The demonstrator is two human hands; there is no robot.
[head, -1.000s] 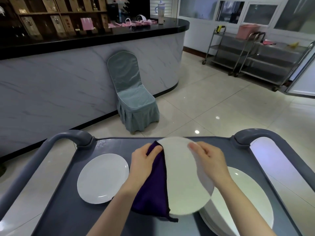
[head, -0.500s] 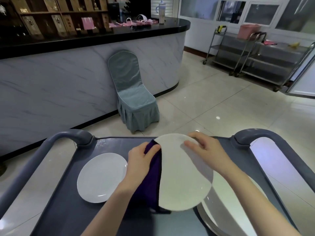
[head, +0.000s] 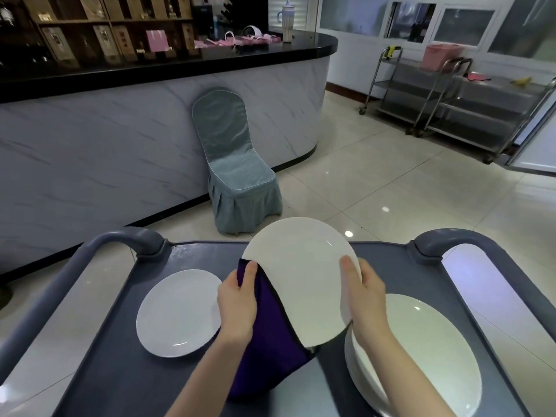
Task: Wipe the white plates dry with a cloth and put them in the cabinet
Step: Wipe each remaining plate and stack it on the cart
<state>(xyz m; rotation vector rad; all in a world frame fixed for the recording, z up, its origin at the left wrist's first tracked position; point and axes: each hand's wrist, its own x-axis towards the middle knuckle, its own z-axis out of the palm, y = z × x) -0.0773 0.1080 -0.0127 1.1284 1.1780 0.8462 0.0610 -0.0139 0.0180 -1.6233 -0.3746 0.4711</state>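
Observation:
I hold a white plate (head: 301,275) tilted up above the grey cart tray (head: 198,254). My right hand (head: 365,299) grips its right rim, thumb on the face. My left hand (head: 237,305) pinches a purple cloth (head: 270,335) against the plate's left edge; the cloth hangs down under the plate. A single white plate (head: 179,313) lies flat on the tray to the left. A stack of white plates (head: 421,353) sits on the tray at the right, partly hidden by my right forearm.
The cart's grey handles (head: 120,239) rise at the far corners. Beyond it stand a covered grey chair (head: 234,176) against a marble counter (head: 120,139), and steel trolleys (head: 451,100) at the back right across the tiled floor.
The held plate has turned from nearly edge-on to face me and risen a little. My right hand shifted from its top edge to its right rim. The cloth stays at the left edge.

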